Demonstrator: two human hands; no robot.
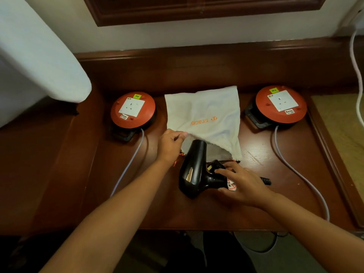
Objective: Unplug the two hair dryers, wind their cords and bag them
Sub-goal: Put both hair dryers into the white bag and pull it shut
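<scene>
**Hard dryer, soft bag**

My left hand (171,143) pinches the limp cloth bag (204,117) open. My right hand (243,183) grips the hair dryer (194,170) by handle and wound cord, nozzle just inside the bag mouth. The dryer looks rigid and smooth; I judge the handle safest.

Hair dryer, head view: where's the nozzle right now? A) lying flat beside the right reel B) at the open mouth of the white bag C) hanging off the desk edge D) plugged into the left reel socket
B: the black hair dryer points its nozzle into the mouth of the white bag, which the left hand pinches open while the right hand grips the handle.
</scene>
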